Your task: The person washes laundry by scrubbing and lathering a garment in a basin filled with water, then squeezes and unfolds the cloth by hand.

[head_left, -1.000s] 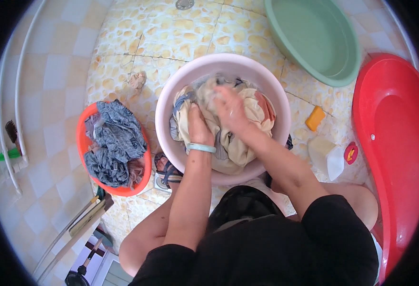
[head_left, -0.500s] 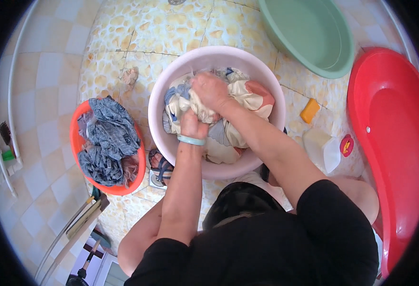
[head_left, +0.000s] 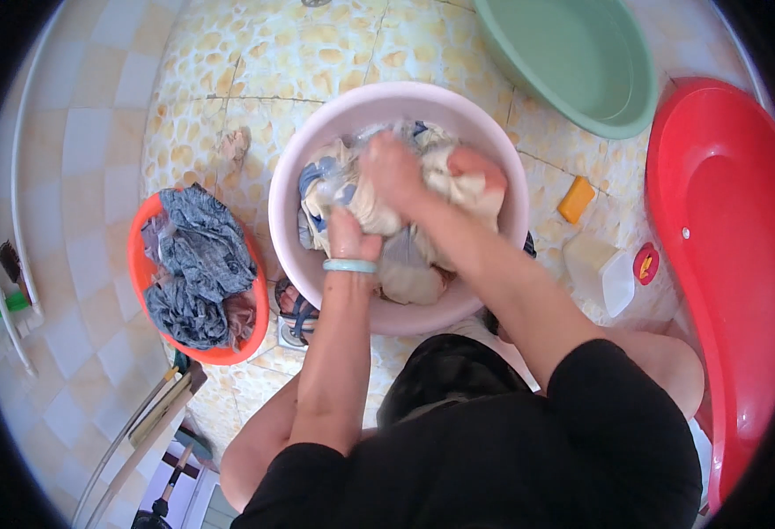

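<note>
A pale pink basin [head_left: 290, 256] holds wet cream cloth [head_left: 458, 181] with blue, grey and rust-coloured patches. My left hand [head_left: 352, 236], with a pale green bangle at its wrist, grips a bunched fold of it; the fingertips are partly hidden by the fabric. Just above and to the right, my right hand [head_left: 393, 172] is closed on the same bunch, smeared by motion. Around the hands, the rest of the cloth lies crumpled in the basin, and there is a wet glint near its far wall.
An orange-red basin [head_left: 262, 295] with dark blue-grey clothes [head_left: 202, 251] stands at the left. To the right are an orange soap bar [head_left: 576, 199], a whitish plastic container [head_left: 600, 271] and a red round lid [head_left: 645, 264]. Beyond them stand a green basin [head_left: 572, 66] and a red baby bathtub [head_left: 726, 229].
My right hand has shifted slightly down and right, dragging the gripped cloth, and is now blurred. My left hand stays at the cloth, a little lower and further left. The whole view has moved slightly.
</note>
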A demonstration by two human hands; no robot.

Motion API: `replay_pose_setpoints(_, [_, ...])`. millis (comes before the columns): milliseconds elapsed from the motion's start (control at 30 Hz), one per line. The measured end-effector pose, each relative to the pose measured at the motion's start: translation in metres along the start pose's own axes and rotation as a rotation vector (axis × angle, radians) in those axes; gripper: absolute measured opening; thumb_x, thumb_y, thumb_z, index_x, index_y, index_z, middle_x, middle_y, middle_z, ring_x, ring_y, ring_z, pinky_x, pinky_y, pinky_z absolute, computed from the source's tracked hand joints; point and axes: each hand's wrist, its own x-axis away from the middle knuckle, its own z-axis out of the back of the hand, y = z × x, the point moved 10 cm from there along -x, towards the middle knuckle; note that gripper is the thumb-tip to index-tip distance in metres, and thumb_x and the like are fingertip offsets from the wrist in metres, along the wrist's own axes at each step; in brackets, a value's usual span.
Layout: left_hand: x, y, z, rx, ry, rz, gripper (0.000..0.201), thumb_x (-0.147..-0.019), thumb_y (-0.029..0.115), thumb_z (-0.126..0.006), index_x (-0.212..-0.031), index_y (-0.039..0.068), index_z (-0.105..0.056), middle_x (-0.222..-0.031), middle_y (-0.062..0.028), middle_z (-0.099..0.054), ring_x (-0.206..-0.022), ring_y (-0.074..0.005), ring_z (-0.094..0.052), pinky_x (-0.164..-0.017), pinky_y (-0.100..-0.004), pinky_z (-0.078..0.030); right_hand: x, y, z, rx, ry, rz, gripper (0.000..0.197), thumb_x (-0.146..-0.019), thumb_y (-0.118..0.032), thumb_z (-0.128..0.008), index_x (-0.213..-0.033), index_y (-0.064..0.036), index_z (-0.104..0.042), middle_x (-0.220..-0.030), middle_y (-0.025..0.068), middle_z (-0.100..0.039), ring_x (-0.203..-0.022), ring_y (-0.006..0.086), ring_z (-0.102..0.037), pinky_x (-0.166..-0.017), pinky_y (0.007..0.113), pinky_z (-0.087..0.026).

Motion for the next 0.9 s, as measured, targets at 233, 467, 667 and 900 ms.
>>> replay_pose_setpoints(233, [-0.026, 0.028, 0.058, -0.165, 0.101, -0.110, 0.033, -0.087, 0.027, -0.047, -0.110, 0.004, -0.050, -0.103, -0.0084, -0.058, -0.094, -0.0239, -0.057, -0.078, -0.0366, -0.050, 0.065, -0.063, 0.014, -0.434, 0.135, 0.184, 0.019, -0.078, -0.025, -0.057, -0.081, -0.0062, -0.058, -0.083, 0.0140, -0.054, -0.080, 0.0339, -0.054, -0.071, 0.042, -0.042])
replay_pose_setpoints(467, [-0.023, 0.007, 0.016, 0.025, 0.002, -0.096, 0.030, -0.090, 0.028, -0.042, -0.109, 0.006, -0.050, -0.097, -0.0087, -0.059, -0.091, -0.0224, -0.058, -0.078, -0.0344, -0.048, -0.009, 0.005, -0.020, 0.091, 0.129, 0.125, 0.012, -0.077, -0.015, -0.052, -0.082, -0.0079, -0.060, -0.081, 0.0134, -0.058, -0.081, 0.0315, -0.057, -0.071, 0.043, -0.045])
replay_pose_setpoints(667, [-0.058, 0.017, 0.072, -0.098, -0.156, -0.045, 0.030, -0.093, 0.023, -0.032, -0.108, 0.006, -0.052, -0.106, -0.0097, -0.055, -0.098, -0.0229, -0.054, -0.085, -0.0356, -0.046, 0.056, -0.052, -0.001, -0.357, 0.161, 0.179, 0.011, -0.074, -0.008, -0.051, -0.082, -0.0092, -0.059, -0.088, 0.0129, -0.057, -0.081, 0.0331, -0.054, -0.073, 0.041, -0.043])
replay_pose_setpoints(900, [-0.042, 0.005, -0.002, -0.205, -0.374, -0.203, 0.029, -0.092, 0.026, -0.037, -0.108, 0.007, -0.052, -0.105, -0.0062, -0.057, -0.098, -0.0218, -0.055, -0.087, -0.0355, -0.045, 0.011, -0.012, -0.001, -0.244, 0.130, 0.312, 0.007, -0.075, -0.006, -0.048, -0.077, -0.0058, -0.054, -0.083, 0.0143, -0.052, -0.080, 0.0347, -0.049, -0.069, 0.043, -0.040])
